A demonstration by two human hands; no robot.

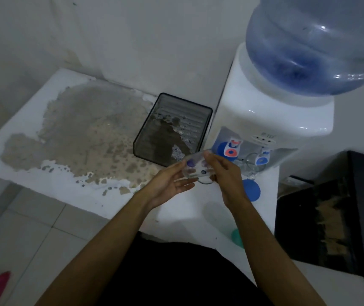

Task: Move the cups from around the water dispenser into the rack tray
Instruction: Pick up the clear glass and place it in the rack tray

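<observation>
Head view: worn white counter (peeling)

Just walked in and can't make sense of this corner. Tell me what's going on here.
A person is clearing cups from beside the water dispenser. Their right hand holds a clear glass cup tilted on its side, with the open left hand touching it, just in front of the black mesh rack tray, which has no cups in it. Another glass stands under the taps.

Single head view, steeply downward, close over white counter.
</observation>
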